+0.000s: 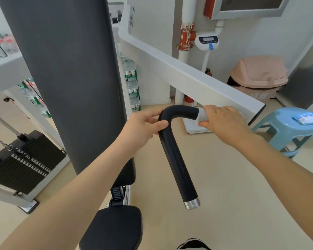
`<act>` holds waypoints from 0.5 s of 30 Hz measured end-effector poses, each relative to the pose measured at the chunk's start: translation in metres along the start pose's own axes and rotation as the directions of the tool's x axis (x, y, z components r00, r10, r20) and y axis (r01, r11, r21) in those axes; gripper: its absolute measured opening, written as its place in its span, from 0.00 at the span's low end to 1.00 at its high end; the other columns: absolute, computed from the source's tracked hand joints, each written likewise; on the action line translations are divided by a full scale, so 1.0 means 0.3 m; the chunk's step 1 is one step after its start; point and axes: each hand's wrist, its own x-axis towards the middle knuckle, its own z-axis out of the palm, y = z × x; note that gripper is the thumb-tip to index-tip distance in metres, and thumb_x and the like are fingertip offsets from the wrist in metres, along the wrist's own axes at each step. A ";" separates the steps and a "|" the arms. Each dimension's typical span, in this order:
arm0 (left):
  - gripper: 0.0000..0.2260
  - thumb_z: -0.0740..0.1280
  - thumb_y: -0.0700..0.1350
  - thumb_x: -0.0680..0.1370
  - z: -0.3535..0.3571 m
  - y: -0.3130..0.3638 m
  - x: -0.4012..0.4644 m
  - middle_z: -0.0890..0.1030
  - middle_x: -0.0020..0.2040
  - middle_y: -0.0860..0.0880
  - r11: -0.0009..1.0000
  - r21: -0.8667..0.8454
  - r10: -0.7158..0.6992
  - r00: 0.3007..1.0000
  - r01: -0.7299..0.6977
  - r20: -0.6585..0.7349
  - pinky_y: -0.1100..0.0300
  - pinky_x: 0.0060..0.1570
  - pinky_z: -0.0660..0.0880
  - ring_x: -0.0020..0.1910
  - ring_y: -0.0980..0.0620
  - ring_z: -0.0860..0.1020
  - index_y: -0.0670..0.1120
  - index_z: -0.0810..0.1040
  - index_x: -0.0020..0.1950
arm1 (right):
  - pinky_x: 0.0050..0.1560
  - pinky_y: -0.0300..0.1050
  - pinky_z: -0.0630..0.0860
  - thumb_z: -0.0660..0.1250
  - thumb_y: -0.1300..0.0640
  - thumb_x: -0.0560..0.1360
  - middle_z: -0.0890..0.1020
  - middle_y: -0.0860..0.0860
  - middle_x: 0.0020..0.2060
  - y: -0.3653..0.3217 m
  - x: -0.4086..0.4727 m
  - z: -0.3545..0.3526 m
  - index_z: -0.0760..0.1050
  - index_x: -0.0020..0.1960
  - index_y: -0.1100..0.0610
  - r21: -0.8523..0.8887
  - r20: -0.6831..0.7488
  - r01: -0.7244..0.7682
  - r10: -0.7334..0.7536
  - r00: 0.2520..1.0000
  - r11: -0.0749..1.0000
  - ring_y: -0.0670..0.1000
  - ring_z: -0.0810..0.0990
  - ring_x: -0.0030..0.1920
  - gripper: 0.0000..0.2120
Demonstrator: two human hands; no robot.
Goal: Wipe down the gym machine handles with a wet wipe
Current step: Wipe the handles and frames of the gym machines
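Note:
A black padded machine handle (177,159) curves like a hook from the white machine arm (170,73) and runs down to a silver end cap. My left hand (143,130) grips the handle at its bend, thumb across the front. My right hand (222,121) wraps a white wet wipe (201,115) around the handle's upper end, where it joins the white arm. Most of the wipe is hidden under my fingers.
The grey back pad (70,78) and black seat (114,230) stand to the left, with the weight stack (22,163) beyond. A blue stool (285,127) at the right carries a pack of wipes (307,119). A pink bin (258,76) stands behind it.

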 end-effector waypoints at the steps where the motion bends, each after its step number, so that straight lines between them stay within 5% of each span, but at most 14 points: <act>1: 0.16 0.68 0.44 0.75 0.001 -0.003 0.001 0.81 0.38 0.60 1.000 -0.003 0.001 1.000 -0.001 -0.002 0.65 0.40 0.74 0.37 0.61 0.79 0.56 0.76 0.61 | 0.54 0.46 0.68 0.55 0.44 0.78 0.79 0.53 0.52 -0.013 0.005 -0.012 0.66 0.59 0.57 0.029 0.021 -0.016 0.015 1.000 0.999 0.54 0.77 0.50 0.19; 4: 0.15 0.68 0.45 0.75 -0.001 -0.001 0.007 0.81 0.39 0.58 1.000 0.001 0.004 1.000 -0.004 -0.003 0.64 0.41 0.74 0.38 0.60 0.78 0.56 0.76 0.60 | 0.61 0.49 0.65 0.56 0.47 0.78 0.73 0.56 0.63 -0.117 0.032 -0.036 0.61 0.68 0.57 0.243 0.015 0.026 -0.030 0.999 0.970 0.57 0.72 0.60 0.22; 8: 0.13 0.68 0.45 0.75 -0.005 0.000 0.009 0.81 0.40 0.58 0.999 0.026 0.038 0.999 -0.038 0.017 0.62 0.44 0.74 0.39 0.59 0.78 0.61 0.75 0.55 | 0.74 0.50 0.48 0.46 0.42 0.78 0.60 0.55 0.74 -0.150 0.013 -0.030 0.47 0.76 0.58 0.178 -0.020 0.156 -0.155 0.988 0.972 0.53 0.59 0.73 0.32; 12: 0.13 0.68 0.45 0.75 0.001 -0.002 0.010 0.80 0.40 0.58 0.998 0.045 0.052 0.999 -0.052 0.004 0.61 0.44 0.74 0.39 0.59 0.77 0.60 0.75 0.57 | 0.74 0.56 0.45 0.36 0.41 0.75 0.77 0.56 0.62 -0.012 -0.096 0.016 0.60 0.71 0.60 0.083 -0.008 -0.226 0.227 0.974 0.971 0.54 0.72 0.65 0.34; 15: 0.13 0.68 0.45 0.75 -0.001 -0.007 0.014 0.81 0.39 0.58 0.999 0.025 0.037 0.999 -0.037 0.001 0.64 0.42 0.74 0.36 0.60 0.78 0.56 0.76 0.58 | 0.74 0.56 0.44 0.36 0.45 0.76 0.76 0.55 0.61 -0.096 -0.055 0.007 0.65 0.66 0.58 0.138 -0.005 -0.212 0.215 0.977 0.967 0.54 0.71 0.65 0.30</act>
